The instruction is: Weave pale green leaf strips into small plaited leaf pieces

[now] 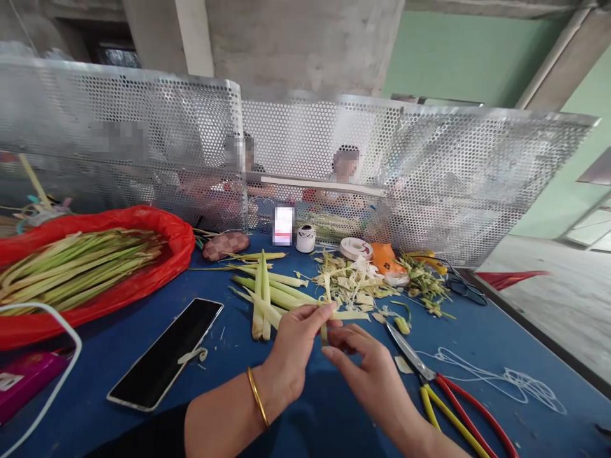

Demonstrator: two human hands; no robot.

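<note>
Pinched between the thumb and fingers of my left hand is a narrow pale-green leaf strip, standing roughly upright with a small loop or knot at the pinch. My right hand is just right of it, fingers curled and thumb tip at the strip's lower end; its grip is partly hidden. Beyond my left hand lie several long pale-green leaf pieces, some crossing. Behind the strip spreads a heap of leaf scraps. Scissors with red handles lie to the right of my right hand.
A red plastic bag of long leaves stands left, near a phone and purple box. White cord and a yellow-handled tool lie right. White tape sits before a perforated metal screen; people sit behind it.
</note>
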